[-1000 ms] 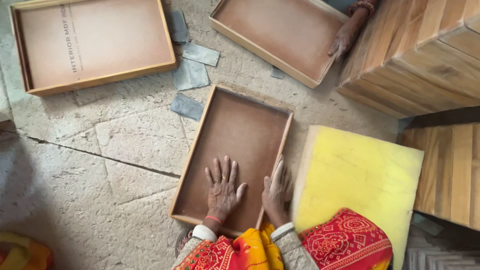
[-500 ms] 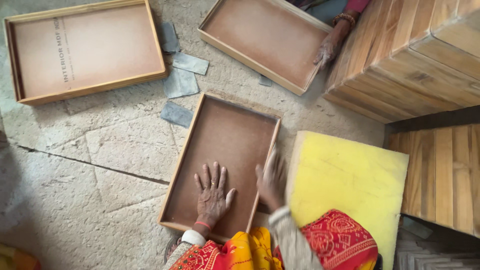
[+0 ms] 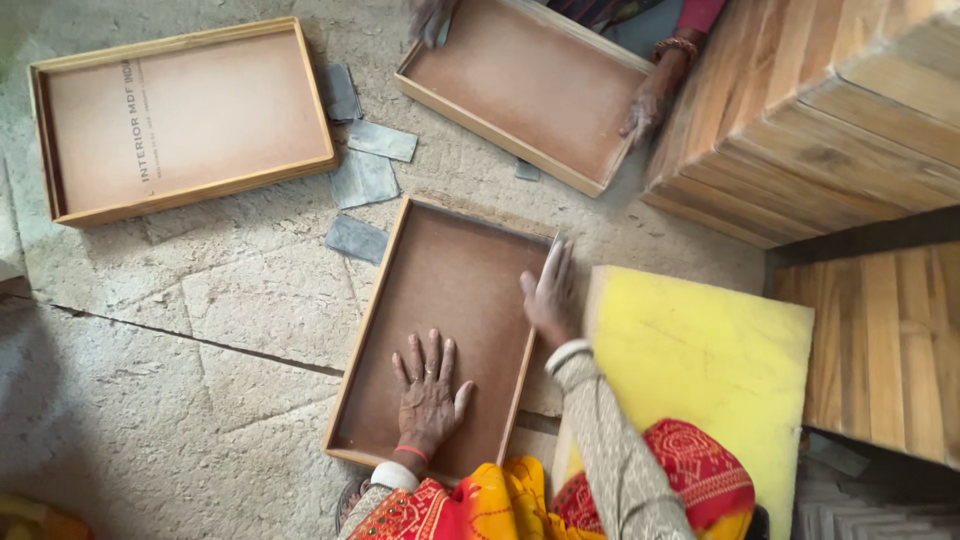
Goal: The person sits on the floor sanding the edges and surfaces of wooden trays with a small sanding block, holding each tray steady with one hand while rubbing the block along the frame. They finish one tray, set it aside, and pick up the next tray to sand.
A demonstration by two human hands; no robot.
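Note:
A shallow wooden tray (image 3: 372, 310) with a brown board bottom lies on the stone floor in front of me. My left hand (image 3: 428, 395) rests flat on the tray's bottom near the close end, fingers spread. My right hand (image 3: 551, 293) lies along the tray's right rim, fingers stretched toward the far corner and touching the wood. Neither hand holds anything loose.
A second tray (image 3: 180, 118) lies at far left. Another person's hands (image 3: 645, 108) work on a third tray (image 3: 520, 90) at top. Grey sandpaper pieces (image 3: 362, 178) lie between the trays. A yellow foam slab (image 3: 705, 372) sits to the right, stacked wooden boxes (image 3: 820, 110) beyond.
My right hand has slid from the near end up the tray's right rim toward the far corner. My left hand stays flat on the bottom. The view has shifted slightly.

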